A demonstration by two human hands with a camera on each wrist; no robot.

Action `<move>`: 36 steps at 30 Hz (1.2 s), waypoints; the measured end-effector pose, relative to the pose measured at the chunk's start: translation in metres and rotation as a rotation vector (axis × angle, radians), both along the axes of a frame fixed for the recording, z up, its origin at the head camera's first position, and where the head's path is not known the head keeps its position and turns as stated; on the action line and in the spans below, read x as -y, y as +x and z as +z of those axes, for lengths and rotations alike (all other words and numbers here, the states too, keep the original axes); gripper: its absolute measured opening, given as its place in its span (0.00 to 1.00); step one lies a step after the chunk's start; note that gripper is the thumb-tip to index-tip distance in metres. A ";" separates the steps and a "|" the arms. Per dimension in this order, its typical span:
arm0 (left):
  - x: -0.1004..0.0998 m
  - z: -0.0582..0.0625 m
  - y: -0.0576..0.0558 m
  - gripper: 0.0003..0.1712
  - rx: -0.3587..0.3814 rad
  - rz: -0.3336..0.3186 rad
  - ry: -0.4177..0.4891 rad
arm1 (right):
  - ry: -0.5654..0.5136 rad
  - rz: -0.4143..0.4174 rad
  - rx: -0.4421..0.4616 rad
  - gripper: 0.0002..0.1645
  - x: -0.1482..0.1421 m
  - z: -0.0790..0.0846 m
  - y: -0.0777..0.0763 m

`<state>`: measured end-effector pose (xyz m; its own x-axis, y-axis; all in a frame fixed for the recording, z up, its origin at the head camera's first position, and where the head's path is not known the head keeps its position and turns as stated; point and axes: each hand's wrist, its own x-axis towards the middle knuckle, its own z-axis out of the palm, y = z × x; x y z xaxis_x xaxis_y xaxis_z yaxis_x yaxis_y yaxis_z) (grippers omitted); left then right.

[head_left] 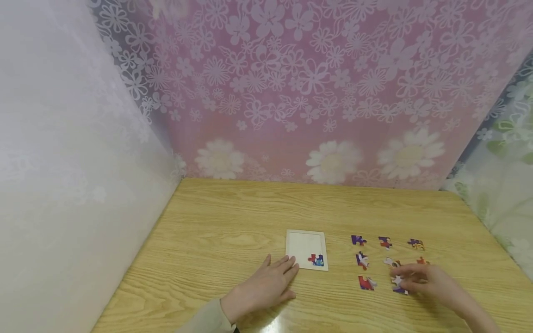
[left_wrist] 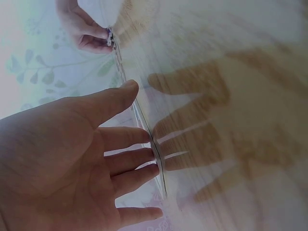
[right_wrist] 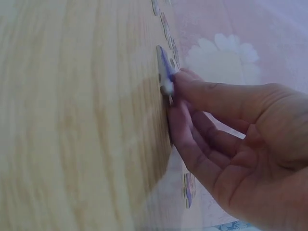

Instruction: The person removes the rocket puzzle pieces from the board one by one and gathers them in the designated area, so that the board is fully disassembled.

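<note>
My left hand (head_left: 266, 283) lies with straight, spread fingers at the lower-left corner of a pale square puzzle tray (head_left: 306, 231). In the left wrist view, those fingertips (left_wrist: 153, 155) meet the tray's edge. One blue and red jigsaw piece (head_left: 317, 260) sits in the tray's lower right corner. With thumb and fingers, my right hand (head_left: 430, 280) pinches a white and purple jigsaw piece (head_left: 399, 287) low over the table. The right wrist view shows this piece (right_wrist: 164, 67) at the thumb tip, partly covered by the fingers.
Several loose jigsaw pieces lie in rough rows right of the tray, among them a purple one (head_left: 358, 240), a red one (head_left: 367, 283) and an orange one (head_left: 422, 261) behind my right hand. The wooden table (head_left: 233, 208) meets a flowered pink wall covering (head_left: 270, 115).
</note>
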<state>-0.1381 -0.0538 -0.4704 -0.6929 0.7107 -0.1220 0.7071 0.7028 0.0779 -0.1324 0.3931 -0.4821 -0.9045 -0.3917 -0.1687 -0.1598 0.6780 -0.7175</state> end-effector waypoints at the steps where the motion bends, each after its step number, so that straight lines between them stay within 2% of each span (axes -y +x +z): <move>1: 0.000 0.000 0.000 0.40 -0.001 0.000 -0.002 | 0.016 0.000 -0.016 0.21 0.000 0.000 0.000; 7: 0.000 0.001 0.000 0.40 0.001 -0.002 -0.003 | 0.065 -0.018 -0.078 0.19 0.001 -0.001 -0.001; 12: 0.001 -0.001 -0.001 0.40 -0.003 -0.007 0.003 | 0.058 -0.035 -0.096 0.17 0.002 0.000 0.001; 20: 0.001 -0.002 -0.002 0.40 -0.013 -0.010 0.002 | 0.012 -0.221 -0.167 0.17 0.012 0.006 0.000; 24: 0.001 -0.002 -0.002 0.40 -0.019 -0.014 -0.004 | 0.005 -0.263 -0.166 0.20 0.019 0.013 -0.002; 29: 0.002 0.001 -0.001 0.40 -0.024 -0.020 -0.003 | -0.019 -0.266 -0.146 0.23 0.032 0.019 -0.008; 36: 0.002 0.002 0.000 0.40 -0.027 -0.013 -0.004 | -0.041 -0.204 -0.230 0.20 0.053 0.020 -0.020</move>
